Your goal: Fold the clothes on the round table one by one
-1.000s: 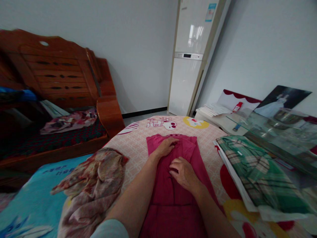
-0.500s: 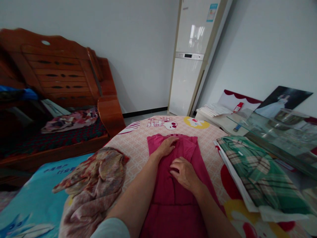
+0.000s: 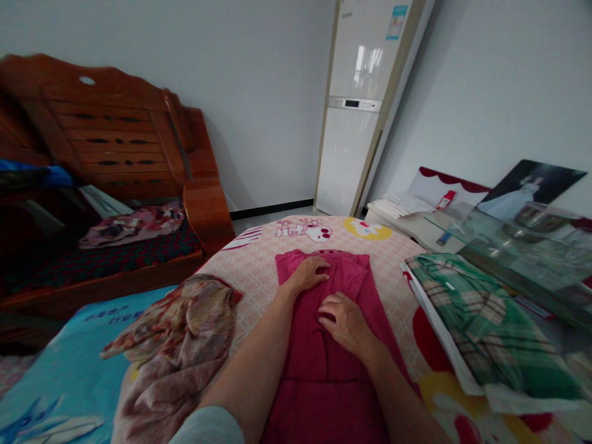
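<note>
A deep pink garment [image 3: 326, 410], perhaps a dress, lies lengthwise before me, its upper part folded inward. My left hand [image 3: 311, 274] rests on its upper left portion, fingers stretched across the fabric. Lower and to the right, my right hand [image 3: 345, 322] lies on the middle of the cloth, fingers slightly bent and apart. Neither hand lifts the fabric. To the left sits a crumpled brownish patterned cloth [image 3: 185, 345]. On the right is a folded green plaid garment [image 3: 485, 327] on white material.
A patterned tablecloth [image 3: 256, 265] covers the rounded table. Beyond it stand a wooden bench [image 3: 111, 142] at left and a tall white air conditioner [image 3: 346, 154]. A glass shelf [image 3: 522, 265] with glassware borders the right side. A blue printed bag [image 3: 87, 357] lies at lower left.
My left hand has shifted slightly to the left, its fingertips drawing back a little on the pink fabric. My right hand stays nearly in place.
</note>
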Demonstrator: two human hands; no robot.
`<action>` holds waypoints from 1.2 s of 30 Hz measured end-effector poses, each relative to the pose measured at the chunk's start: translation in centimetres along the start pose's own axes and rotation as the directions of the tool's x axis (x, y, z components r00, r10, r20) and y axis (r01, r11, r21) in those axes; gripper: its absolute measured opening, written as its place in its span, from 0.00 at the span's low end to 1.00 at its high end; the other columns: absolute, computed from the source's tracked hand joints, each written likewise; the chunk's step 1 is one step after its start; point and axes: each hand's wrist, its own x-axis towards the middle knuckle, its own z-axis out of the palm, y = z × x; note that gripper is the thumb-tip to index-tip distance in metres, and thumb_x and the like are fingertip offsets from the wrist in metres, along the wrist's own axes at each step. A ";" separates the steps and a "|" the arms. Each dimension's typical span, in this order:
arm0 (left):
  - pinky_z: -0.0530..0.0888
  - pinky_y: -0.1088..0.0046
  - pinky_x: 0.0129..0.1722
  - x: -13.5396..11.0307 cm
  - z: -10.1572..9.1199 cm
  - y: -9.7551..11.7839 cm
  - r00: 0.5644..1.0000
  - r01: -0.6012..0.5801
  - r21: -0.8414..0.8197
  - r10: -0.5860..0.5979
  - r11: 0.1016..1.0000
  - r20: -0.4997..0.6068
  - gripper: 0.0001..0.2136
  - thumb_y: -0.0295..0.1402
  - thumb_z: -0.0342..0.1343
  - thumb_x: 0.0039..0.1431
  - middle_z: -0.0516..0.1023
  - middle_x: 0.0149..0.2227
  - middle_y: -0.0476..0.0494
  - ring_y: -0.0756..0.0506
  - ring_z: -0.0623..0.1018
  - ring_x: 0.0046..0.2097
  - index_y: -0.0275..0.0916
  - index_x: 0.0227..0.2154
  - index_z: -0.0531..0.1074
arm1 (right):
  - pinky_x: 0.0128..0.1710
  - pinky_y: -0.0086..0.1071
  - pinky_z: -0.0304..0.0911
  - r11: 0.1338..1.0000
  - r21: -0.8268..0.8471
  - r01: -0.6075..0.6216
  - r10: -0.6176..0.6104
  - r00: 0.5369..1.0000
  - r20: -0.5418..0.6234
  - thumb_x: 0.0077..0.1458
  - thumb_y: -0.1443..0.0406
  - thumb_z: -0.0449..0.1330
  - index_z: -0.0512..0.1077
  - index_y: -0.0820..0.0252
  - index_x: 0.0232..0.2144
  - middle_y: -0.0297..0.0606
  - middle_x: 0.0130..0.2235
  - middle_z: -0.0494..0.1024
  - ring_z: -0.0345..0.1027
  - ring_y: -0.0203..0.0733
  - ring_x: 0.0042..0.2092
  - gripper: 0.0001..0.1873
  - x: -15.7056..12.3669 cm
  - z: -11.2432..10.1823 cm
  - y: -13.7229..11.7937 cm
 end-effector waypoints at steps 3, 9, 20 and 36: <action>0.67 0.74 0.55 -0.1 0.2 -0.2 1.000 -0.020 0.021 0.019 1.000 0.022 0.15 0.33 0.59 0.55 0.78 0.49 0.47 0.48 0.74 0.52 0.40 0.46 0.75 | 0.42 0.33 0.62 1.000 0.009 0.007 -0.007 1.000 -0.011 0.50 0.71 0.64 0.78 0.58 0.30 0.37 0.35 0.78 0.67 0.40 0.39 0.04 0.0 0.0 0.0; 0.64 0.68 0.59 -0.1 0.8 -0.8 0.998 -0.051 0.019 0.050 0.999 0.043 0.22 0.40 0.62 0.54 0.74 0.54 0.44 0.44 0.71 0.57 0.41 0.51 0.72 | 0.42 0.35 0.64 0.999 0.051 0.013 -0.011 0.999 -0.045 0.51 0.72 0.63 0.77 0.58 0.31 0.37 0.34 0.78 0.69 0.40 0.38 0.05 -0.1 0.1 0.0; 0.64 0.63 0.59 -0.1 0.9 -1.0 0.995 -0.078 0.020 0.076 0.997 0.061 0.25 0.43 0.61 0.54 0.73 0.55 0.40 0.41 0.70 0.58 0.40 0.53 0.71 | 0.45 0.39 0.65 0.962 0.105 -0.253 0.268 0.789 -0.553 0.56 0.66 0.52 0.77 0.59 0.34 0.44 0.36 0.79 0.70 0.46 0.40 0.13 -0.5 -0.9 3.5; 0.62 0.63 0.60 0.0 0.8 -0.6 0.994 -0.068 0.048 0.064 0.997 0.086 0.28 0.45 0.62 0.52 0.71 0.56 0.37 0.40 0.69 0.58 0.37 0.54 0.70 | 0.53 0.46 0.58 0.902 -0.127 -0.413 0.328 0.846 -0.421 0.61 0.59 0.48 0.74 0.68 0.47 0.53 0.47 0.74 0.65 0.52 0.50 0.22 -1.0 1.0 6.7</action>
